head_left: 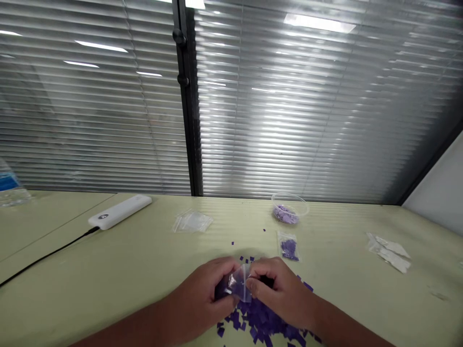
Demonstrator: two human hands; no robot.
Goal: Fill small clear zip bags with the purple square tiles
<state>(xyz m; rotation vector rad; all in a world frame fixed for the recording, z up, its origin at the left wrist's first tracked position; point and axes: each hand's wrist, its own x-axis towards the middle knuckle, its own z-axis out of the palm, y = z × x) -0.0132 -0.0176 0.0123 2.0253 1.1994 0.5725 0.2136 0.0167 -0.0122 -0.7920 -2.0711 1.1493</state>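
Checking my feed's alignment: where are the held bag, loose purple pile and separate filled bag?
Held bag (238,281): head view, clear plastic part.
Loose purple pile (266,319): head view, its middle.
Separate filled bag (289,248): head view, filled part.

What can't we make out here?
Head view, all:
Bag: one end, hidden by left hand.
Scraps: some hidden by right hand, others cut off by bottom edge.
Bottle: cut off by left edge.
Cable: far end, past left edge.
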